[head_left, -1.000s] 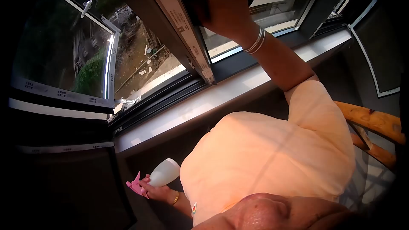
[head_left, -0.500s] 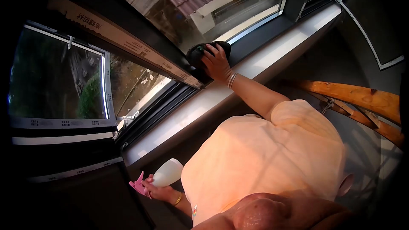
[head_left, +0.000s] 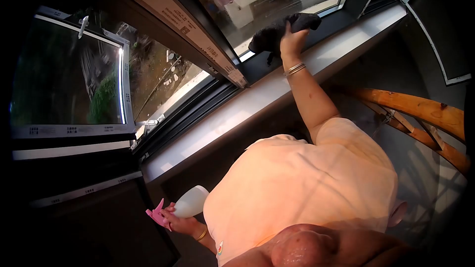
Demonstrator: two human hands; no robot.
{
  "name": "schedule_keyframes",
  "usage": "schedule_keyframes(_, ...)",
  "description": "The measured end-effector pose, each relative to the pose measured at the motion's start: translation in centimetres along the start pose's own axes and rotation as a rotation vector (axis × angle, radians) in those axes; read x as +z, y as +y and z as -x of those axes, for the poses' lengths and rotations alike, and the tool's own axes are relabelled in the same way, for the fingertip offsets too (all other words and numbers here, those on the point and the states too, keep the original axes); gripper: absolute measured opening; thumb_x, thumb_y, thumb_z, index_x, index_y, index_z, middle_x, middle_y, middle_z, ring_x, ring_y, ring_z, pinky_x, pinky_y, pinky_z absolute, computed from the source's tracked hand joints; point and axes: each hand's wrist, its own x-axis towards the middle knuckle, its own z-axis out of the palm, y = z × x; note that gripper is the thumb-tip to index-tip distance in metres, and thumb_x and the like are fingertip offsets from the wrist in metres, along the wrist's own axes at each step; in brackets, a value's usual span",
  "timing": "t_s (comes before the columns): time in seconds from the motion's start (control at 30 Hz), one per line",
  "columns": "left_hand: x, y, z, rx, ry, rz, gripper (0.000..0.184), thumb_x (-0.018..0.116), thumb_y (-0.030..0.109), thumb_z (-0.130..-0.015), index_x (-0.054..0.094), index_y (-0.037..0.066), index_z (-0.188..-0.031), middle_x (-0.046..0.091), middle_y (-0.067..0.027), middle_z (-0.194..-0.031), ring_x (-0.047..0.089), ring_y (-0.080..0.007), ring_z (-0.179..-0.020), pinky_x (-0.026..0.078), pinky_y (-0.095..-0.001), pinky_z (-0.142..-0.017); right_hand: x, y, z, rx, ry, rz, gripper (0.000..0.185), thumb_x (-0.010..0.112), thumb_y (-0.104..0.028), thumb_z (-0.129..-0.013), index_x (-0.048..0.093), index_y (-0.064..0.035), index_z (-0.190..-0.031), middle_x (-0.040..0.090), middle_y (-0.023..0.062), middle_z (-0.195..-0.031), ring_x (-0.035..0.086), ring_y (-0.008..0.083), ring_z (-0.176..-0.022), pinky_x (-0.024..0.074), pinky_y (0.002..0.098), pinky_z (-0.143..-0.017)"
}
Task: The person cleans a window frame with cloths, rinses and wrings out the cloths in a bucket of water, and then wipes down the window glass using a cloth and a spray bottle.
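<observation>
My left hand (head_left: 181,223), low on the left, is closed around the neck of a white spray bottle (head_left: 192,201) with a pink trigger head (head_left: 158,214). The bottle lies tilted beside my body, its base toward my shirt. At the window, my right hand (head_left: 294,44) grips a bunched black cloth (head_left: 270,35). That cloth spreads against the lower part of the window pane (head_left: 237,20), just above the dark bottom frame. Part of my right fingers is hidden by the cloth.
A pale sill (head_left: 267,94) runs diagonally below the window. An upright post with printed cardboard-coloured covering (head_left: 183,29) divides the panes. On the left, a hinged sash (head_left: 126,69) stands swung outward. Behind me at the right is a wooden stepladder (head_left: 415,101).
My right hand has moved the black cloth right and upward along the pane, away from the post. The cloth looks more spread out. My left hand still holds the spray bottle.
</observation>
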Motion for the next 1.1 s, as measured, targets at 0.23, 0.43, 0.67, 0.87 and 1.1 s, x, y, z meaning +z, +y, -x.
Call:
schedule_keyframes(0.23,-3.6,-1.9,-5.1,-0.043,-0.061,0.098,0.045,0.051,0.018,-0.102,0.038,0.006,-0.144,0.051,-0.0026,-0.075,0.055,-0.0153,-0.08,0.049,-0.032,-0.079,1.5,-2.6,2.2,-0.192,0.047,0.011,0.08,0.075,-0.016,-0.084,0.025,0.0127,-0.139,0.041,0.0302,-0.134,0.042,0.0441,-0.126,0.0313,0.0475,-0.109)
schedule_keyframes(0.43,-5.8,-3.3,-7.9,-0.101,-0.13,0.198,0.019,0.052,0.019,-0.102,0.054,0.007,-0.088,0.057,-0.0024,-0.076,0.059,-0.0186,-0.081,0.05,-0.0338,-0.078,0.4,-0.1,2.4,0.423,-0.032,0.095,0.056,0.063,-0.02,-0.094,0.032,0.0138,-0.126,0.054,0.0347,-0.122,0.058,0.0431,-0.113,0.0476,0.0435,-0.095)
schedule_keyframes(0.67,-4.3,-4.8,-9.8,-0.107,-0.181,0.197,0.015,0.052,0.019,-0.102,0.054,0.005,-0.096,0.053,-0.0028,-0.076,0.058,-0.0181,-0.081,0.048,-0.033,-0.078,0.6,-0.4,10.0,0.396,-0.276,0.111,0.048,0.067,-0.017,-0.089,0.043,0.0133,-0.116,0.057,0.0339,-0.116,0.058,0.0432,-0.111,0.0474,0.0409,-0.092)
schedule_keyframes(0.87,-2.9,-6.0,-10.9,-0.114,-0.214,0.235,0.015,0.052,0.017,-0.101,0.055,0.003,-0.098,0.052,-0.0028,-0.076,0.057,-0.0178,-0.08,0.048,-0.0338,-0.078,-4.5,0.5,5.9,0.818,-0.696,-0.436,0.023,0.053,-0.017,-0.095,0.065,0.0033,-0.098,0.068,0.0124,-0.089,0.067,0.0212,-0.077,0.0553,0.0354,-0.064)
schedule_keyframes(1.1,-3.3,-4.9,-9.6,-0.095,-0.127,0.188,0.018,0.052,0.021,-0.102,0.056,0.005,-0.099,0.052,-0.0009,-0.073,0.056,-0.0159,-0.077,0.048,-0.0311,-0.077,-12.4,-1.5,-4.2,0.641,-0.467,-0.472,0.027,0.047,-0.019,-0.099,0.062,0.0007,-0.109,0.068,0.0119,-0.099,0.069,0.0213,-0.086,0.0576,0.0341,-0.07)
